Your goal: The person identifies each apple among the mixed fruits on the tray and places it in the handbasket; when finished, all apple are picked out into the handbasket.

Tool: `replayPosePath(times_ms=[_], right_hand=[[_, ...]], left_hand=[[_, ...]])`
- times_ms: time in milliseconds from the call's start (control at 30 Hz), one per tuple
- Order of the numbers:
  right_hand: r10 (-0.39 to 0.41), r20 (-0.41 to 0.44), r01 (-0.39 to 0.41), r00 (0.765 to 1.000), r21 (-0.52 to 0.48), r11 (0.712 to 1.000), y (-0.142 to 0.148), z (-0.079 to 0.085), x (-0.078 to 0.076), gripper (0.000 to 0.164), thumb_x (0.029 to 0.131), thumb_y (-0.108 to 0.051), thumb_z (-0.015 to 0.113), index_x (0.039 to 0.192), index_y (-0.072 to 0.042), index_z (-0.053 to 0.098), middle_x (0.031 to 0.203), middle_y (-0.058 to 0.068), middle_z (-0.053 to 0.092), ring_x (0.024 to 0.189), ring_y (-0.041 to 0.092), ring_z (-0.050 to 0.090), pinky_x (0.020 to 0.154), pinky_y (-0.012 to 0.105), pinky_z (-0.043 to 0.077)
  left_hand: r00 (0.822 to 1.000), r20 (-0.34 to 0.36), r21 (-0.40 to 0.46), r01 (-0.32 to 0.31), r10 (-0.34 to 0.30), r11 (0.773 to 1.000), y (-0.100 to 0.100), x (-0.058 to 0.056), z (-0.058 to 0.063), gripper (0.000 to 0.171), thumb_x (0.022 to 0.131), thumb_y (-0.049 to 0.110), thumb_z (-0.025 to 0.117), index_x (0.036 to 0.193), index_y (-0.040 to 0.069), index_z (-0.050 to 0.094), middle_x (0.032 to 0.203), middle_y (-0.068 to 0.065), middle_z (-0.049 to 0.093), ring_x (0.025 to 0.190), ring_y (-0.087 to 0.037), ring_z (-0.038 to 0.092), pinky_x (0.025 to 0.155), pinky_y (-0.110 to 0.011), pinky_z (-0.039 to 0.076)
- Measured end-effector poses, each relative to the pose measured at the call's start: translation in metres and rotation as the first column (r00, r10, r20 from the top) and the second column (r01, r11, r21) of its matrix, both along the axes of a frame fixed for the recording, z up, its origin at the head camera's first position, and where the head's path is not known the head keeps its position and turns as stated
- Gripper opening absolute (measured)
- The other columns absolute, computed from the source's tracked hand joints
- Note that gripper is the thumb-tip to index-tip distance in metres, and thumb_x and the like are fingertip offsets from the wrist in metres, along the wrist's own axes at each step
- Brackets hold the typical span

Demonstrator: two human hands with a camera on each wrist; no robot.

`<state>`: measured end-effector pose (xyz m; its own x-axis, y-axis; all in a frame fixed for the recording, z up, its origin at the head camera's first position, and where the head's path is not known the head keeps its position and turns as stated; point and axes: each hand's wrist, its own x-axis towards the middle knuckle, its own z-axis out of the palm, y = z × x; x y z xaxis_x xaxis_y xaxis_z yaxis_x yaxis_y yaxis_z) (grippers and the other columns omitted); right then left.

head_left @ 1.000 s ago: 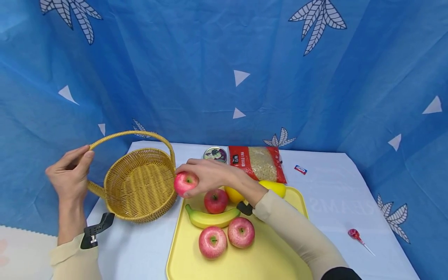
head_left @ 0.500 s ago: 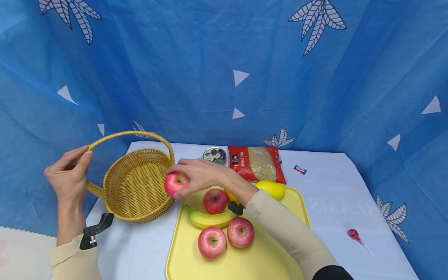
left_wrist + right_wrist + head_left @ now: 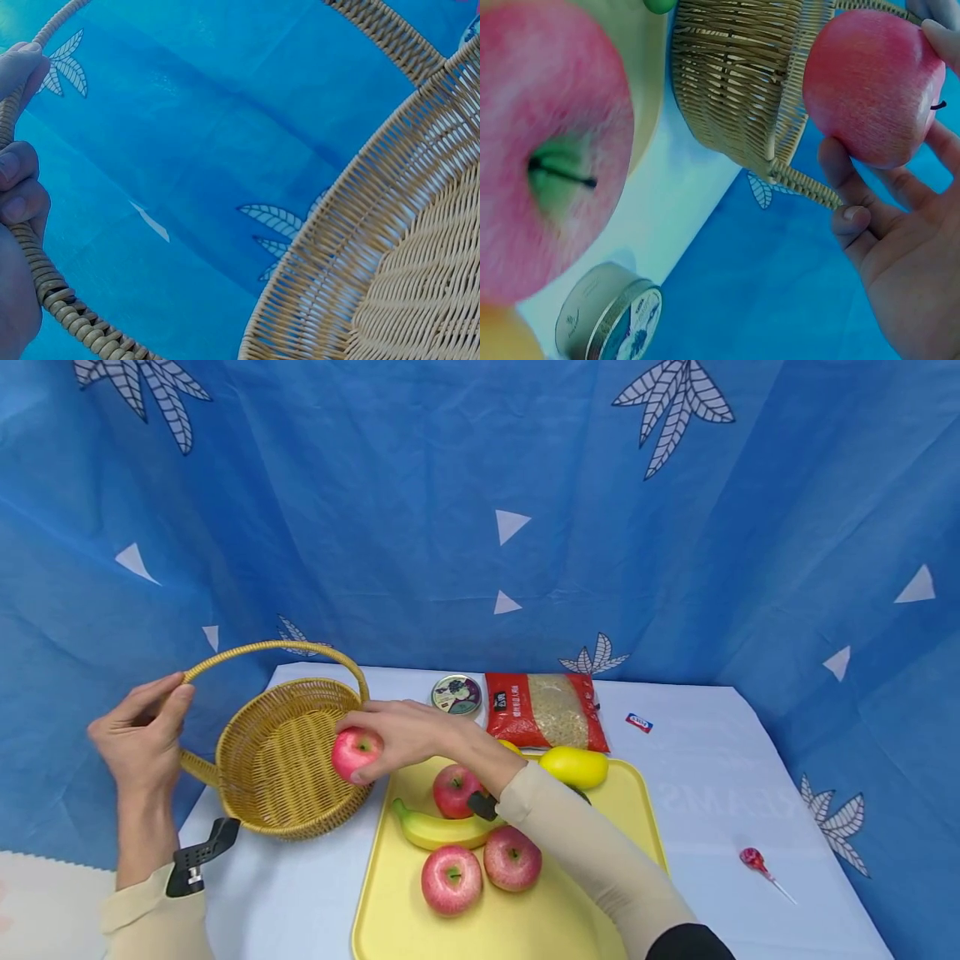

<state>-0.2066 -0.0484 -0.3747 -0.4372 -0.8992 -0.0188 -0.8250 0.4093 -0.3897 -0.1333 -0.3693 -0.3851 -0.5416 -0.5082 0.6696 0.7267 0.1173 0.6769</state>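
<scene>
My left hand (image 3: 142, 731) grips the arched handle of a yellow wicker basket (image 3: 296, 827); in the left wrist view its fingers (image 3: 19, 202) curl round the wound cane. The basket tilts toward me and its woven bottom shows bare. A red apple (image 3: 356, 757) is held by my right hand (image 3: 408, 735) over the basket's right rim, thumb on one side and fingers on the other. In the right wrist view the held apple (image 3: 877, 86) appears in front of the wicker. More apples (image 3: 452, 880) and a banana (image 3: 442, 832) lie on the yellow tray (image 3: 570, 935).
Behind the tray stand a round tin (image 3: 457, 694) and a red bag of noodles (image 3: 547, 710). A yellow mango-like fruit (image 3: 575, 767) lies at the tray's back. On the right of the white table are a lollipop (image 3: 753, 860) and a small wrapped sweet (image 3: 639, 722).
My right hand has carried the apple left, from the tray's back left corner to over the basket's right rim. The left hand keeps its hold on the handle.
</scene>
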Motion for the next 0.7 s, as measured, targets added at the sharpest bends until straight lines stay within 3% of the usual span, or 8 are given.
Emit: replayPosePath(times_ms=[367, 700], right_hand=[[0.005, 0.027, -0.004, 1.000, -0.020, 1.000, -0.016, -0.009, -0.004, 0.067, 0.082, -0.063, 0.069, 0.140, -0.035, 0.051, 0.124, -0.013, 0.052, 0.108, 0.001, 0.051, 0.090, 0.023, 0.045], [-0.003, 0.032, 0.003, 0.999, -0.010, 1.000, -0.024, -0.012, -0.006, 0.069, 0.083, -0.062, 0.070, 0.142, -0.034, 0.049, 0.124, -0.011, 0.051, 0.107, 0.003, 0.051, 0.089, 0.022, 0.045]], left_hand=[[1.000, 0.005, 0.001, -0.012, 0.012, 1.000, 0.000, 0.001, 0.001, 0.022, 0.081, -0.019, 0.072, 0.101, -0.025, 0.066, 0.082, -0.009, 0.075, 0.051, -0.010, 0.043, 0.048, -0.016, 0.032], [1.000, 0.009, -0.001, -0.018, 0.018, 1.000, 0.009, 0.005, 0.008, 0.021, 0.081, -0.018, 0.072, 0.100, -0.025, 0.066, 0.081, -0.008, 0.075, 0.051, -0.010, 0.043, 0.048, -0.015, 0.032]])
